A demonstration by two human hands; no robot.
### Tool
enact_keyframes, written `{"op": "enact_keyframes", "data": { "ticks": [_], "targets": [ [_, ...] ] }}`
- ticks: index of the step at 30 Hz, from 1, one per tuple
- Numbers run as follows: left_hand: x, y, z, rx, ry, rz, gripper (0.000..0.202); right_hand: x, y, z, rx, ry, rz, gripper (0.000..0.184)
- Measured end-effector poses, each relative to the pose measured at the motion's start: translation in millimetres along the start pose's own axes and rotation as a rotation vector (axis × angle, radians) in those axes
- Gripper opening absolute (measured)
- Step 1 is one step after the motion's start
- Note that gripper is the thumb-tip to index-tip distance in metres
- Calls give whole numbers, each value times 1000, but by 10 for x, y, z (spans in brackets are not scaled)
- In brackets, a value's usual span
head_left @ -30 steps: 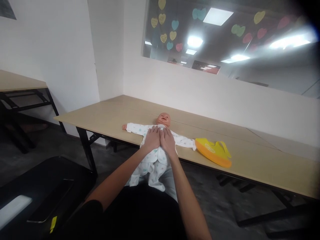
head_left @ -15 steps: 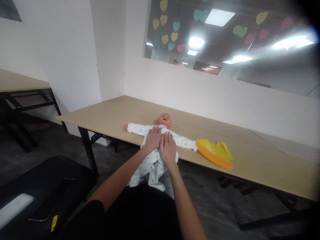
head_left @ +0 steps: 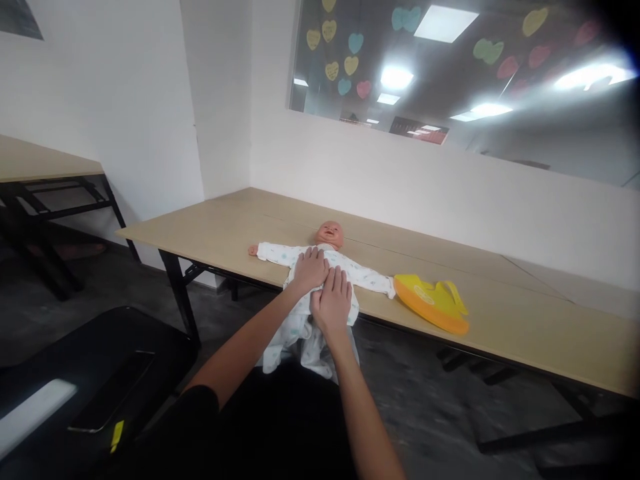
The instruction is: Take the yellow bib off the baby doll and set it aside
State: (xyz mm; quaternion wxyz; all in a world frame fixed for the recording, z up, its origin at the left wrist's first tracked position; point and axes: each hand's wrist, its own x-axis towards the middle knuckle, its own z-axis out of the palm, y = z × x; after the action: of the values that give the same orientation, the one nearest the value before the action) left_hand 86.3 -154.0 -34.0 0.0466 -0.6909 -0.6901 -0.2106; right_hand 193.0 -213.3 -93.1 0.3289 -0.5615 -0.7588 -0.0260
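Table (head_left: 500, 333): doll (head_left: 327, 267), yellow bib (head_left: 433, 303) beside.

You've got a doll (head_left: 327, 235) in a white romper w/ small pale blue-green print, a bright yellow bib (head_left: 431, 303) w/ orange rim, light tan wood table (head_left: 230, 227), black legs, pastel hearts (head_left: 350, 65) on glass.

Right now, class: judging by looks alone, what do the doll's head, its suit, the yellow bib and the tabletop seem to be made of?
doll's head: probably vinyl or plastic; smooth, moulded, slightly shiny.
suit: soft printed fabric; it wrinkles and hangs limp off the edge under the left hand and right hand.
yellow bib: likely silicone or plastic; thick, glossy, holds its shape.
tabletop: looks like wood-grain laminate; matte, flat, uniform.
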Motion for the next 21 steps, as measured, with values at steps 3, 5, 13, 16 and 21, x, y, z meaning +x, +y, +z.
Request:
{"op": "enact_keyframes", "data": {
  "ticks": [3, 5, 13, 16, 21],
  "targets": [
    [77, -17, 14, -10, -6, 6, 53, 97, -18, -60, -10, -59, 22, 81],
    [129, -36, 37, -12, -15, 14, 52, 157, -29, -104, -29, -114, 37, 81],
    [338, -96, 71, -65, -102, -1, 52, 464, -51, -271, -26, -265, 54, 79],
    [414, -108, 43, -85, -170, -2, 51, 594, -37, -317, -19, -329, 47, 79],
    [477, -104, 1, -118, -205, -29, 52, 731, -5, -325, 5, -389, 60, 79]
  ]
}}
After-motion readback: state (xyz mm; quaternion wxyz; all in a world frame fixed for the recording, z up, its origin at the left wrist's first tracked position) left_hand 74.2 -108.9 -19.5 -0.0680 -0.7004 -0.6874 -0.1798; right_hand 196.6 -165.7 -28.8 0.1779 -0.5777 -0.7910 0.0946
